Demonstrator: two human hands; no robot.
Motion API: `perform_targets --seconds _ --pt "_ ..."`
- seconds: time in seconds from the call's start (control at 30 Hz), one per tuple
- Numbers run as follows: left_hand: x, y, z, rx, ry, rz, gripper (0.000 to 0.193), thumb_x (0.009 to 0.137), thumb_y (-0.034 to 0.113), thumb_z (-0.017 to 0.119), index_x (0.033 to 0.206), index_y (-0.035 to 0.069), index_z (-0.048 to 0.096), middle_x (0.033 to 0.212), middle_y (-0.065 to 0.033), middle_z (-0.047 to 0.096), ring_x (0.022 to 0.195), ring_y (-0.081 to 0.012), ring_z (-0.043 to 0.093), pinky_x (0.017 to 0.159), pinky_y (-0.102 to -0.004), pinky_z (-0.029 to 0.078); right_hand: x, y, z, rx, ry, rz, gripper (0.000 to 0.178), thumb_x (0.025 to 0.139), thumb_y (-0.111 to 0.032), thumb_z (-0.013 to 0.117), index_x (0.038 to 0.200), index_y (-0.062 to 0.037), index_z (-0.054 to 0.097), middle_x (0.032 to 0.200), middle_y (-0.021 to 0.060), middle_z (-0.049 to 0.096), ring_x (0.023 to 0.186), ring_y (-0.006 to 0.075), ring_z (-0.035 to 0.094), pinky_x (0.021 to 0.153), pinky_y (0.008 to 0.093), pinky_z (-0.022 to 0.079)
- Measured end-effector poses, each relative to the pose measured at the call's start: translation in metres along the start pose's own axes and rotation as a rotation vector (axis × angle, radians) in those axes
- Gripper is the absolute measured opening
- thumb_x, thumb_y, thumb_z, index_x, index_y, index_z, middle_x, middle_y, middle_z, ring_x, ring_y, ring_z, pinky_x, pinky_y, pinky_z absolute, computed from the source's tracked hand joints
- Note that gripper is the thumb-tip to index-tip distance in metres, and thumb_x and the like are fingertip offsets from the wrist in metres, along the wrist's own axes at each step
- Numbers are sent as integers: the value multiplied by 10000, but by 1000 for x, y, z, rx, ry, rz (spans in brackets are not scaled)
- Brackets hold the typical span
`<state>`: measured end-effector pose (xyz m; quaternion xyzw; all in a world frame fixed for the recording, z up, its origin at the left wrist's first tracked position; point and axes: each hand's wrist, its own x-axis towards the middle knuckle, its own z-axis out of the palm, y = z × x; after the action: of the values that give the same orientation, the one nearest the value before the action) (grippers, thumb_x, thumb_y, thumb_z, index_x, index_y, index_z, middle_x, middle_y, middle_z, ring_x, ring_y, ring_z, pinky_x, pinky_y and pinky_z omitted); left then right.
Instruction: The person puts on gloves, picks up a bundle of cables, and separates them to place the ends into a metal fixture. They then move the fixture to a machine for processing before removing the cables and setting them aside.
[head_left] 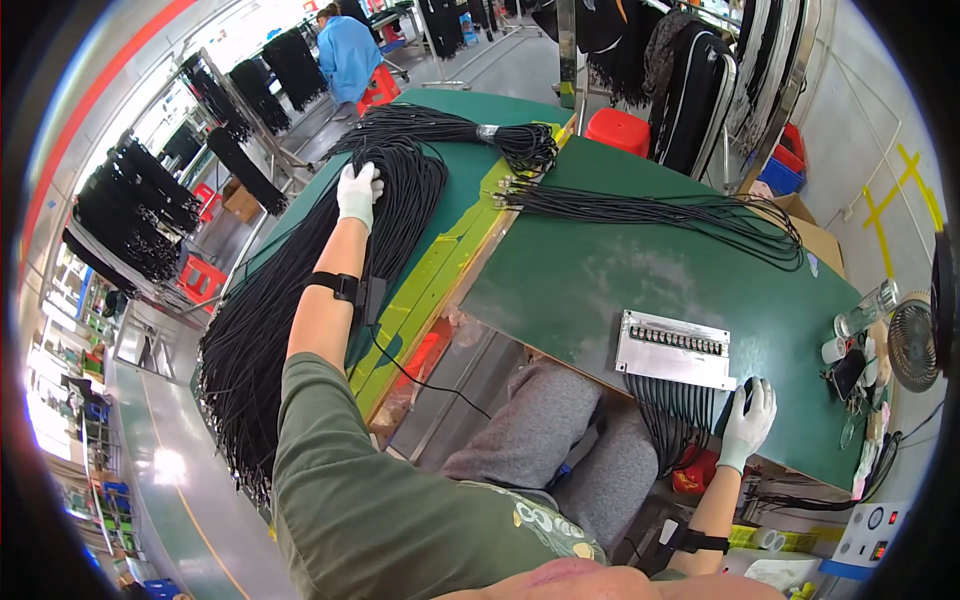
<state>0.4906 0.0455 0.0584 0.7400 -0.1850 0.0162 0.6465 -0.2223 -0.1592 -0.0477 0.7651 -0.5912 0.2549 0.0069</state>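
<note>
Olive-green sleeve (335, 450) lies beside long, thin black cables (275, 290), densely bundled.

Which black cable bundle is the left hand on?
The large spread bundle left of the yellow tape. Only it has the left hand on its upper end; the narrower bundle lies right of the tape.

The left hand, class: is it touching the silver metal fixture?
No: the left hand rests on the heap of black cables, apart from the silver metal fixture.
</note>
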Motion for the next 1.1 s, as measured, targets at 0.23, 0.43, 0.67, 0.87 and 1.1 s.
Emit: perform_targets --seconds 0.23,0.43,0.67,0.87,1.1 --pt "-10 7 16 335 -212 11 456 785 422 771 961 57 562 821 -58 648 720 -216 636 656 -392 517 -1 -1 8 10 10 -19 379 915 -261 604 1228 -47 621 1344 138 562 1295 336 448 1094 433 342" --pt "-85 66 90 996 -74 32 697 665 507 837 1084 54 514 944 -129 689 883 -297 699 746 -430 554 -3 3 -5 -41 11 27 369 914 -262 606 1218 -55 630 1331 138 571 1292 330 453 1095 428 347" --pt "-68 40 77 1157 -46 101 520 777 370 739 1132 63 516 1086 -173 673 969 -358 684 813 -477 550 0 -14 9 24 15 0 362 901 -264 619 1192 -50 643 1323 145 574 1286 335 457 1092 433 348" --pt "-80 50 106 1018 -62 172 428 803 287 696 1133 78 523 1084 -181 673 994 -364 676 813 -486 549 1 10 3 24 162 2 351 872 -255 641 1148 -39 655 1295 167 584 1255 345 477 1071 452 357" --pt "-81 50 85 1048 2 122 271 859 170 578 1107 69 541 1013 -183 693 948 -367 692 789 -480 553 -6 -3 4 89 161 -18 348 834 -279 659 1089 -42 668 1233 157 612 1210 338 503 1053 438 359"
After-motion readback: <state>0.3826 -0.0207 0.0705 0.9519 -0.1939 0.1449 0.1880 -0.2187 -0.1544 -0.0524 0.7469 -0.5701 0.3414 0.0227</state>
